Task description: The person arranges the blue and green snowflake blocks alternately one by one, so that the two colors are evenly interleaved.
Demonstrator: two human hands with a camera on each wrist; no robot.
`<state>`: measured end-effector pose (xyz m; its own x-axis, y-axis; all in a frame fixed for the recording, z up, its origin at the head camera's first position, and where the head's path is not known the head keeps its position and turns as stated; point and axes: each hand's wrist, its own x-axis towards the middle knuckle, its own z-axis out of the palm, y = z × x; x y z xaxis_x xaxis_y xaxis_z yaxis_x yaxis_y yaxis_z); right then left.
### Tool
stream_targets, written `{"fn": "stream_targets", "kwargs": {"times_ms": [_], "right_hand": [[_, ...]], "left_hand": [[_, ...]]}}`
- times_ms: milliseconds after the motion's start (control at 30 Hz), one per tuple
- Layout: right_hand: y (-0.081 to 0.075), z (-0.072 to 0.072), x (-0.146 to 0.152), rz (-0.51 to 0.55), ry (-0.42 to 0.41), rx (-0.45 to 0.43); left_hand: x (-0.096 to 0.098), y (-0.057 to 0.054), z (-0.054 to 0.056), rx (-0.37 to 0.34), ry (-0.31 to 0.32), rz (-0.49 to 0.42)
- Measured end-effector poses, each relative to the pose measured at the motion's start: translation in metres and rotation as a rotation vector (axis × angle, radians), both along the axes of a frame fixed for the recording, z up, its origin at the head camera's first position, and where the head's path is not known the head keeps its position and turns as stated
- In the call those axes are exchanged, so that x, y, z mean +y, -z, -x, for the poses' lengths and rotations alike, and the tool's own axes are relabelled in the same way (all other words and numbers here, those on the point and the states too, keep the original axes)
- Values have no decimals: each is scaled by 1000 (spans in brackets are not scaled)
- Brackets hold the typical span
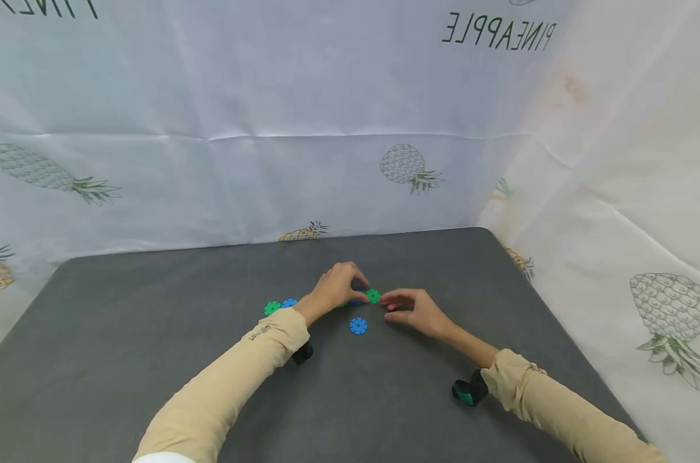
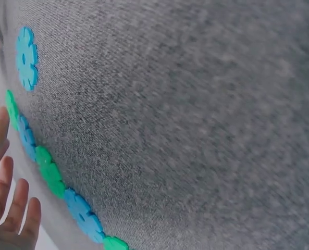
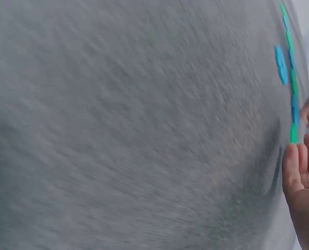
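Observation:
Flower-shaped plastic discs, green and blue by turns, form a row on the dark grey table. My left hand (image 1: 333, 287) is over the row, its thumb and forefinger tips close to a blue disc (image 1: 357, 298) and the green end disc (image 1: 373, 296). In the left wrist view its fingers are spread loosely beside the row. Just right of the green end disc, my right hand (image 1: 416, 312) has its fingertips near that disc's edge, fingers extended in the right wrist view. A separate blue disc (image 1: 358, 326) lies flat on the nearer side of the row. My left hand and wrist hide the row's middle.
Another green disc (image 1: 272, 308) and a blue disc (image 1: 289, 303) show at the row's left end. The grey table (image 1: 153, 360) reaches back to a white pineapple-print cloth (image 1: 303, 180), which also hangs along the right side. Black straps (image 1: 470, 388) are on the wrists.

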<state>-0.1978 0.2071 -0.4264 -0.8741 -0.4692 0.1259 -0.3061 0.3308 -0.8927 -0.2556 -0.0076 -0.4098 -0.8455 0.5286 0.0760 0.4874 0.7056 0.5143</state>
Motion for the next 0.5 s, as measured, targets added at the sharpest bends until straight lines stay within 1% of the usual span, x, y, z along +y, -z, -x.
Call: {"fn": "stream_targets", "kwargs": {"times_ms": [167, 233, 300, 400, 500], "right_hand": [[7, -12, -1, 56, -55, 41], [8, -17, -4, 63, -65, 23], [8, -20, -7, 59, -63, -20], [8, -21, -11, 42, -57, -53], [10, -19, -14, 5, -58, -30]], "left_hand": [[3, 5, 6, -32, 14, -3], [2, 5, 6, -48, 25, 1], [1, 4, 7, -53, 36, 2], [1, 4, 7, -56, 51, -5], [3, 4, 7, -61, 56, -8]]}}
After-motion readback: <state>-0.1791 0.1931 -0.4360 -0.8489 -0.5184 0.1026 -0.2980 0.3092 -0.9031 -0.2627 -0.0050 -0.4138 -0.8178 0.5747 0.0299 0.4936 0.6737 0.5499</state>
